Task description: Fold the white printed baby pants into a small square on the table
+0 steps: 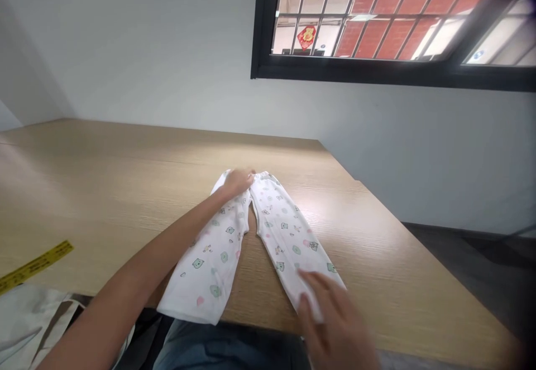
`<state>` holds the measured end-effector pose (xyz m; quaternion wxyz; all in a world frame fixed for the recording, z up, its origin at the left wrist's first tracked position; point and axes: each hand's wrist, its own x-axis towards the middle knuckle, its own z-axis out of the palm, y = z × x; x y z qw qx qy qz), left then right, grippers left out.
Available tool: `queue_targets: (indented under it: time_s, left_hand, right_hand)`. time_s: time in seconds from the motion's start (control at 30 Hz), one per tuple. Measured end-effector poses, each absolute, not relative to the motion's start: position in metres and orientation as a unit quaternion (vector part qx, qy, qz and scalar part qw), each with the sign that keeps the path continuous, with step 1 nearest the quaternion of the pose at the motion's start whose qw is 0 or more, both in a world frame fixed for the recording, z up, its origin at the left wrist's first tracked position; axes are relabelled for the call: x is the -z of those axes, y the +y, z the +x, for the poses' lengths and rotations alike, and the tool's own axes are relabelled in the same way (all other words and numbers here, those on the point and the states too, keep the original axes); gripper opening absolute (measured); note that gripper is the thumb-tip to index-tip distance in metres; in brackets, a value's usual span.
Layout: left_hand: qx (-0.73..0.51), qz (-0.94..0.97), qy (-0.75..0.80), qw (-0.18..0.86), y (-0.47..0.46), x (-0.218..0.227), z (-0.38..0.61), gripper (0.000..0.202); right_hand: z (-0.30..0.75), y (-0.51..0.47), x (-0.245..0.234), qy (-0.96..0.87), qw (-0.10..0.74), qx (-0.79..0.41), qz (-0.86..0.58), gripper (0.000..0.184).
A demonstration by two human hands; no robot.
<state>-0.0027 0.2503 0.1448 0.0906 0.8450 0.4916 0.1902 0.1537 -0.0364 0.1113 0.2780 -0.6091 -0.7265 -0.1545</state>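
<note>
My left hand (239, 181) is set on the waist end of the garment, its fingers curled inward; whether they pinch the fabric, I cannot tell. My right hand (335, 320) is open and blurred, its fingers extended above the lower end of one trouser leg; contact with the cloth cannot be confirmed.

The garment is a pair of white fabric trousers (285, 230) printed with small green animal heads and pink motifs. It lies spread on the light wood-grain tabletop (138, 174), waist under my left hand, both legs directed towards me and parted by a narrow gap. The leg on the left passes beneath my left forearm, and its hem reaches past the near edge, over my blue-clad lap (226, 345). The leg on the right runs diagonally to my right hand, which hides part of its hem.

To the left of my left forearm, a flat yellow strip with dark markings (36, 267) lies at the near edge. Below it is a bundle of off-white cloth (29, 317). Beyond both hands stands a plain pale wall (167, 52); a black-framed barred window (355, 71) is set in it, above and to the right of my left hand.
</note>
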Motion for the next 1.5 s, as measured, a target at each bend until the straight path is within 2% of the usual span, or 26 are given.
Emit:
queue_targets:
  time_s: [0.03, 0.13, 0.2, 0.27, 0.37, 0.5, 0.6, 0.73, 0.8, 1.0, 1.07, 1.23, 1.5]
  left_hand:
    - [-0.187, 0.851, 0.481, 0.101, 0.252, -0.148, 0.011, 0.029]
    - [-0.17, 0.862, 0.46, 0.129, 0.255, -0.15, 0.048, 0.03]
    - [-0.161, 0.862, 0.459, 0.141, 0.257, -0.146, 0.067, 0.029]
    - [-0.157, 0.858, 0.465, 0.151, 0.257, -0.14, 0.08, 0.029]
    - [-0.163, 0.848, 0.474, 0.174, 0.257, -0.134, 0.087, 0.029]
    - [-0.186, 0.833, 0.47, 0.224, 0.261, -0.137, 0.075, 0.029]
    - [-0.214, 0.822, 0.453, 0.272, 0.266, -0.148, 0.05, 0.028]
    - [-0.252, 0.8, 0.438, 0.323, 0.272, -0.165, 0.002, 0.028]
    - [-0.266, 0.785, 0.443, 0.341, 0.274, -0.17, -0.022, 0.028]
    - [-0.28, 0.747, 0.48, 0.366, 0.279, -0.145, -0.072, 0.028]
    - [-0.276, 0.742, 0.49, 0.366, 0.28, -0.129, -0.079, 0.028]
    - [-0.276, 0.741, 0.507, 0.343, 0.28, -0.108, -0.076, 0.029]
    - [-0.236, 0.766, 0.501, 0.325, 0.272, -0.116, -0.036, 0.029]
  right_hand:
    - [0.174, -0.038, -0.11, -0.711, 0.236, 0.189, -0.635, 0.03]
    - [0.219, -0.04, -0.1, -0.756, 0.104, 0.266, -0.589, 0.034]
    - [0.23, -0.039, -0.093, -0.766, 0.07, 0.282, -0.573, 0.034]
    - [0.227, -0.038, -0.091, -0.769, 0.075, 0.258, -0.58, 0.027]
    - [0.212, -0.038, -0.1, -0.745, 0.14, 0.135, -0.638, 0.022]
    - [0.184, -0.044, -0.126, -0.676, 0.294, -0.026, -0.675, 0.014]
    - [0.156, -0.045, -0.148, -0.708, 0.369, -0.058, -0.6, 0.007]
    - [0.101, -0.031, -0.168, -0.76, 0.446, -0.077, -0.467, 0.018]
    - [0.068, -0.019, -0.17, -0.789, 0.458, -0.062, -0.405, 0.02]
    - [-0.009, 0.009, -0.143, -0.901, 0.227, -0.039, -0.369, 0.014]
    - [-0.018, 0.013, -0.13, -0.903, 0.183, -0.038, -0.386, 0.011]
    - [-0.002, 0.009, -0.123, -0.891, 0.181, -0.08, -0.409, 0.007]
    - [0.071, -0.013, -0.112, -0.863, 0.139, -0.133, -0.467, 0.034]
